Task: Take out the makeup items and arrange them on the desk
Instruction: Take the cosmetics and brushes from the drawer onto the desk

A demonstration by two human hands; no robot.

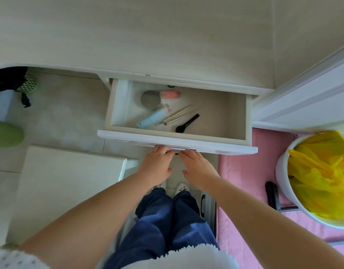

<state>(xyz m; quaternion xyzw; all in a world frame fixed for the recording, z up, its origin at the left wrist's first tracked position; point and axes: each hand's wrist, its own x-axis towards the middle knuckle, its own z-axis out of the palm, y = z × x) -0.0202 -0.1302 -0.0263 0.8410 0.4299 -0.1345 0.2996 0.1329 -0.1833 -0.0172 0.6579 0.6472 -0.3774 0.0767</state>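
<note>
Reaching down in the middle of the frame, both hands sit at the front edge of the white drawer (177, 141). The left hand (157, 164) and the right hand (198, 167) are side by side, with their fingertips tucked under the drawer front, where a dark handle seems to be. I cannot tell how tightly the fingers curl there, because the edge hides them. Neither hand holds any makeup.

The drawer is pulled out, so the things inside can be seen and reached. They all lie in its left half, just above the hands. There is a round grey compact (150, 99), a pink fluffy puff (170, 94) beside it, a light blue tube (153, 117), some thin gold brushes (177, 114), and a black brush (187, 123) nearest the drawer front.

The pale desk (128, 39) fills the top of the frame. That is where the things should go. None of them is out yet.

A white bin with a yellow bag (320, 177) stands at the right.
</note>
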